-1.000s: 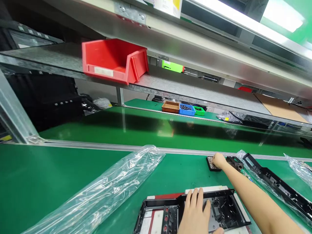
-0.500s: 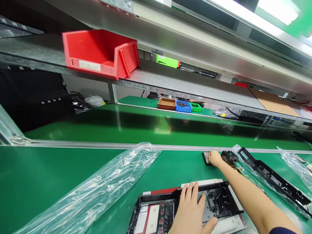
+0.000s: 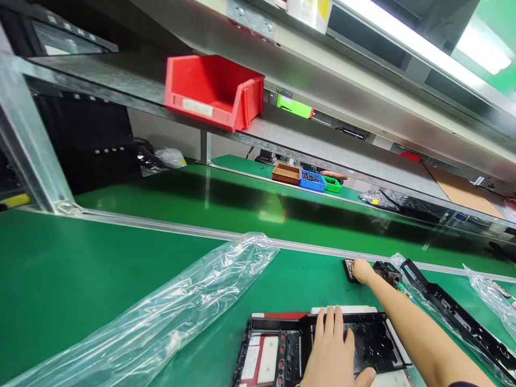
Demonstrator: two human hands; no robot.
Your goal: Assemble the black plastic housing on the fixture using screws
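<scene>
My left hand (image 3: 332,344) lies flat on a black plastic frame (image 3: 292,349), its fingers spread and its thumb near the frame's lower edge. The frame sits on a white and red board (image 3: 342,310). My right hand (image 3: 363,271) reaches far across the green bench top (image 3: 121,269), curled over a small black tray of small metal parts (image 3: 349,271). The hand hides most of the tray, and its fingertips do not show. Just beyond the hand stands a black block with a round metal fitting (image 3: 387,273).
A long black frame in plastic wrap (image 3: 455,312) lies at the right, and a transparent plastic bag (image 3: 141,317) lies at the left. A red bin (image 3: 213,91) sits on the metal shelf overhead. Beyond, a co-worker's forearm (image 3: 334,174) shows behind small brown, blue and green bins.
The head view has swung and tilted, shifting everything in the picture. My left hand stays on the black frame, and my right hand stays at the small tray.
</scene>
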